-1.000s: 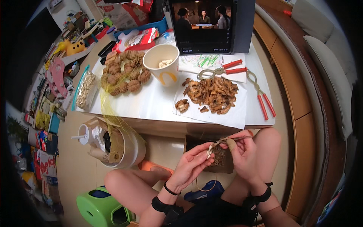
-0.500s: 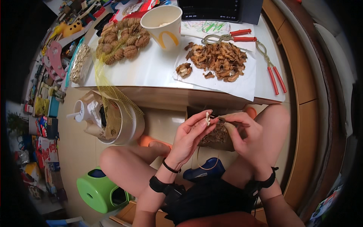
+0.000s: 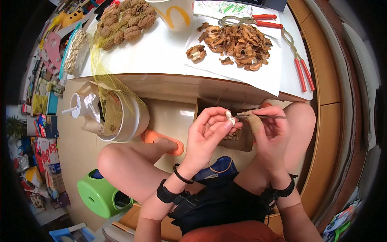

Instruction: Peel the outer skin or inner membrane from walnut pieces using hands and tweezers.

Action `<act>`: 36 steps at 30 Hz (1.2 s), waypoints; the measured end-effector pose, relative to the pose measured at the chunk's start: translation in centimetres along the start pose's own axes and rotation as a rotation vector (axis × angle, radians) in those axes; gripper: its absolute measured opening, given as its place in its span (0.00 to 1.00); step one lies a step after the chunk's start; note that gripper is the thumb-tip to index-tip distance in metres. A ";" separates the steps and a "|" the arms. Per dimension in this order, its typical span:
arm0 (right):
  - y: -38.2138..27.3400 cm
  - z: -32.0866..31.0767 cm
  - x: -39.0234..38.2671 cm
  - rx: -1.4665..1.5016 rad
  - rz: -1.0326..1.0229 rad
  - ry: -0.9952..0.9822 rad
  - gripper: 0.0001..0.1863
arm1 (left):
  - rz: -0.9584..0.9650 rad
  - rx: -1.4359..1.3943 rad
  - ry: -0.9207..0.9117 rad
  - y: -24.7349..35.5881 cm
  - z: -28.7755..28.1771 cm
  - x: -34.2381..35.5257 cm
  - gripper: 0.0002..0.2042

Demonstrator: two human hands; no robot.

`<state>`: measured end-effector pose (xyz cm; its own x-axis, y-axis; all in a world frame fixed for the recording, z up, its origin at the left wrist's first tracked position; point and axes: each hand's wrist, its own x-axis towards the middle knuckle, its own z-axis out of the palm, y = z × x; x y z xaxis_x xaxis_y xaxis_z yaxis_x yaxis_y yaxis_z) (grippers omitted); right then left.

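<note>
My left hand (image 3: 207, 139) pinches a small pale nut kernel (image 3: 230, 119) above my lap. My right hand (image 3: 270, 137) grips a thin metal tool (image 3: 269, 116), probably tweezers, with its tip at the kernel; a tan covering wraps the right thumb. Below both hands a dark open bag (image 3: 244, 144) holds brown shell bits. On the white table (image 3: 145, 60) beyond them, brown shell pieces (image 3: 242, 44) lie on white paper with a partly peeled nut (image 3: 196, 53). A netted heap of walnuts (image 3: 135, 24), a paper cup (image 3: 171, 16) and red-handled crackers (image 3: 303, 74) are there too.
A lined bin (image 3: 135, 119) with yellow netting draped in stands left of my legs. A green stool (image 3: 96, 193) is lower left, an orange slipper (image 3: 174, 147) by my foot. A bag of pale pieces (image 3: 75, 50) lies at the table's left. Clutter lines the left; wooden furniture (image 3: 326, 141) the right.
The view has tilted down, so the screen is mostly out of frame. My hands are higher in the picture, still together around the kernel and tool, with the tool now more level.
</note>
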<state>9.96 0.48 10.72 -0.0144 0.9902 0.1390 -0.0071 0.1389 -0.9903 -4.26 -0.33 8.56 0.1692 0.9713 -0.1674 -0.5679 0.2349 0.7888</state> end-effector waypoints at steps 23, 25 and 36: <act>-0.2 0.7 -0.3 -0.059 -0.030 0.007 0.07 | 0.152 0.071 0.066 -0.5 0.7 -0.7 0.10; -0.5 0.6 -0.3 0.043 0.021 0.038 0.08 | 0.138 0.066 0.055 -0.3 0.9 -0.6 0.10; -0.3 0.5 -0.3 0.047 0.011 -0.005 0.08 | 0.121 0.054 0.037 -0.4 0.5 -0.7 0.09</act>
<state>9.49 0.13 10.98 -0.0192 0.9915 0.1285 -0.0541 0.1273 -0.9904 -3.75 -1.10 8.66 0.0719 0.9933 -0.0899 -0.5381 0.1146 0.8351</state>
